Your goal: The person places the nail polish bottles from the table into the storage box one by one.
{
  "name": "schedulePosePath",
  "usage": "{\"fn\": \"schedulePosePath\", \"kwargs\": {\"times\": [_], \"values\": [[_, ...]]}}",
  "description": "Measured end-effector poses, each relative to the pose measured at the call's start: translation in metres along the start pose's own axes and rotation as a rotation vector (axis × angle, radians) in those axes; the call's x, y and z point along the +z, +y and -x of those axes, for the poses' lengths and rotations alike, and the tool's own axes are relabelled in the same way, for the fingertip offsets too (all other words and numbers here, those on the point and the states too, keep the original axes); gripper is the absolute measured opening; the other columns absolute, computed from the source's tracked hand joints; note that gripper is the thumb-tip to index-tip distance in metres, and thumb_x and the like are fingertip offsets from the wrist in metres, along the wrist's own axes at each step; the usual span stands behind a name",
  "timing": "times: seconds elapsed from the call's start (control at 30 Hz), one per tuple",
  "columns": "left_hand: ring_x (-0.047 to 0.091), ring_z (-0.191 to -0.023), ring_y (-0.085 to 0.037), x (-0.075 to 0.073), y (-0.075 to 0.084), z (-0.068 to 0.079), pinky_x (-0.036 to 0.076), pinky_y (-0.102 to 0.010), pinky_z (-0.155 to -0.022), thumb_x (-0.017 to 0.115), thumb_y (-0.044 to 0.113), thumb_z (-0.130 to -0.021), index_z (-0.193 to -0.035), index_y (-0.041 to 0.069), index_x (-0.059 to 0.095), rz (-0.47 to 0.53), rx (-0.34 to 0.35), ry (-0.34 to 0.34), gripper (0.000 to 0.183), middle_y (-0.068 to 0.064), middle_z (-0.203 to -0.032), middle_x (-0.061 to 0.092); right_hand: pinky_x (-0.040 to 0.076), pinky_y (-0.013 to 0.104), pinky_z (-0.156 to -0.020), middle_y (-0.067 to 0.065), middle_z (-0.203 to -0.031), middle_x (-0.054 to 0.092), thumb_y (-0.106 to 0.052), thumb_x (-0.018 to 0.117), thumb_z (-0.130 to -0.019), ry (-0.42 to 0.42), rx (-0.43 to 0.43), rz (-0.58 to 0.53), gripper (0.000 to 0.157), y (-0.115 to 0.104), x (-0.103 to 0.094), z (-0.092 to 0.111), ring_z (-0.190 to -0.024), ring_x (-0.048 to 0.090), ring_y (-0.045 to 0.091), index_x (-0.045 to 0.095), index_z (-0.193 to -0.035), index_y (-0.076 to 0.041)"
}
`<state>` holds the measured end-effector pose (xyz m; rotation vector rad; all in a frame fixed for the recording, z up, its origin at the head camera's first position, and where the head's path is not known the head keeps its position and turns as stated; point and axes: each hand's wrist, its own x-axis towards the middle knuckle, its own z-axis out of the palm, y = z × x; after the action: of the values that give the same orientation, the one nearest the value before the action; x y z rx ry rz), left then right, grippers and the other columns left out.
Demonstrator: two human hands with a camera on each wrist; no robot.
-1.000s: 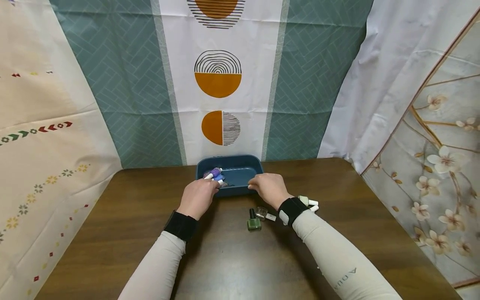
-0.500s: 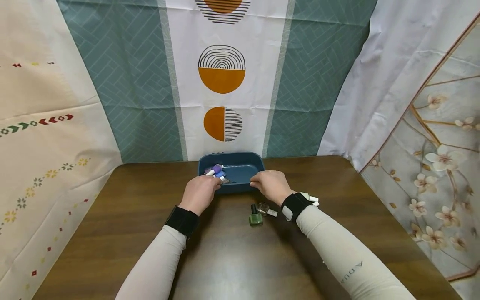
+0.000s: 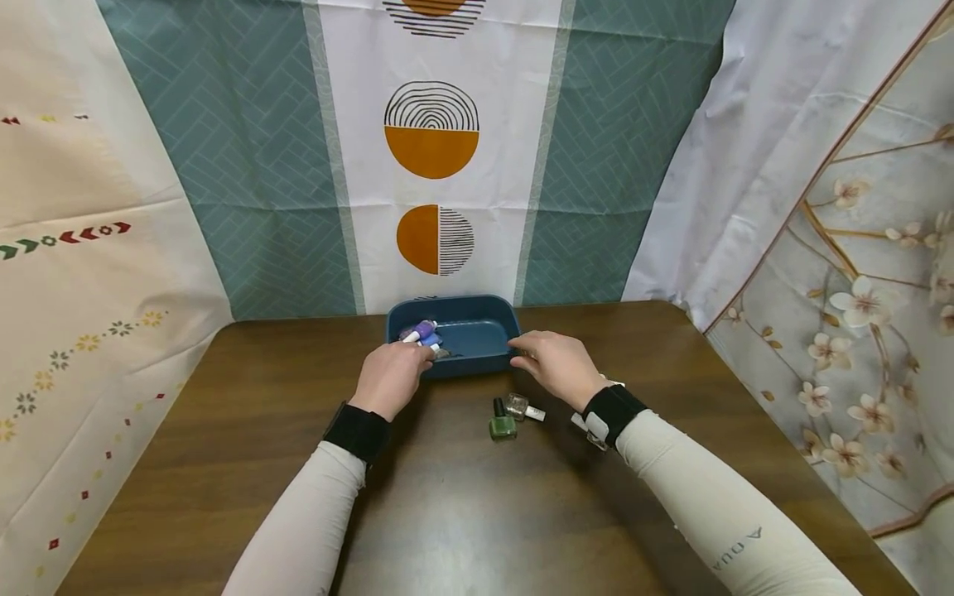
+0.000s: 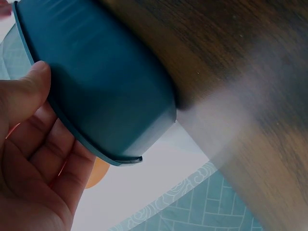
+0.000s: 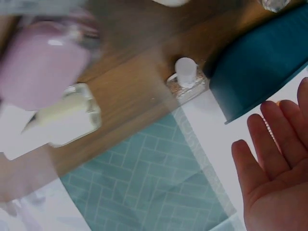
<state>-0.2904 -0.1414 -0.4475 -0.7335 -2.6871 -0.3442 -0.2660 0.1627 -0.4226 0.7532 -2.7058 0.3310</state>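
A dark blue plastic bin (image 3: 477,365) stands at the back of the table. My left hand (image 3: 391,379) grips the left part of its front rim; in the left wrist view the thumb lies on the outer wall (image 4: 106,82) and the fingers go behind the rim. My right hand (image 3: 561,366) is at the bin's right front corner, fingers loosely extended, holding nothing. Whether its fingertips touch the rim I cannot tell. Inside the bin's left end lie several nail polish bottles, one of them purple (image 3: 425,329).
In front of the bin are a green nail polish bottle (image 3: 503,427) and a clear glittery one (image 3: 516,406) with a white cap. More bottles lie under the right wrist; the right wrist view shows a pink one (image 5: 45,67) and a pale yellow one (image 5: 72,118). Patterned curtains (image 3: 596,165) hang behind the table (image 3: 283,397).
My right hand has shifted right, off the bin's front rim, and its fingers have spread apart. My left hand keeps its grip on the rim. The head view has shifted slightly.
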Motion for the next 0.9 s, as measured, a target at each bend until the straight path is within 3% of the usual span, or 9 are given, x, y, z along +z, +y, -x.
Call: {"fn": "schedulePosePath", "kwargs": {"times": [0.2,0.33,0.63,0.77,0.9], "values": [[0.075,-0.078,-0.029,-0.001,-0.001,-0.001,0.066,-0.048,-0.079,0.087,0.017,-0.098,-0.106,0.012,0.084,-0.007,0.003,0.009,0.011,-0.007,-0.096,0.083,0.063,0.049,-0.094,0.010,-0.129,0.079,-0.023,0.087,-0.099,0.033,0.015,0.026,0.040,-0.004,-0.008,0.022,-0.116,0.077,0.028,0.078,-0.134,-0.007],[0.074,-0.079,-0.029,-0.002,0.000,-0.001,0.066,-0.048,-0.080,0.087,0.017,-0.098,-0.107,0.012,0.085,-0.004,-0.005,0.001,0.011,-0.007,-0.097,0.083,0.065,0.050,-0.088,0.008,-0.125,0.080,-0.024,0.087,-0.098,0.008,0.011,0.052,0.038,-0.009,-0.011,0.036,-0.111,0.078,0.027,0.079,-0.132,-0.009],[0.075,-0.081,-0.029,-0.001,0.004,-0.001,0.066,-0.048,-0.082,0.086,0.017,-0.098,-0.106,0.011,0.084,0.003,0.006,-0.009,0.010,-0.007,-0.098,0.083,0.062,0.045,-0.063,0.002,-0.092,0.080,-0.023,0.091,-0.095,-0.024,0.053,0.157,0.022,-0.026,-0.015,0.060,-0.083,0.078,0.025,0.083,-0.110,-0.010],[0.075,-0.081,-0.029,-0.001,0.003,0.001,0.066,-0.049,-0.082,0.087,0.018,-0.098,-0.107,0.011,0.084,-0.001,-0.009,-0.011,0.012,-0.008,-0.099,0.083,0.056,0.043,-0.058,-0.003,-0.078,0.071,-0.021,0.092,-0.093,-0.067,0.042,0.161,0.017,-0.032,-0.014,0.062,-0.074,0.073,0.022,0.076,-0.093,-0.016],[0.075,-0.082,-0.029,-0.003,0.003,0.001,0.066,-0.049,-0.083,0.086,0.017,-0.098,-0.108,0.011,0.084,0.003,-0.010,-0.008,0.012,-0.009,-0.100,0.083,0.055,0.042,-0.058,-0.003,-0.075,0.068,-0.020,0.093,-0.092,-0.082,0.037,0.162,0.019,-0.033,-0.011,0.064,-0.074,0.072,0.022,0.074,-0.088,-0.017]]}}
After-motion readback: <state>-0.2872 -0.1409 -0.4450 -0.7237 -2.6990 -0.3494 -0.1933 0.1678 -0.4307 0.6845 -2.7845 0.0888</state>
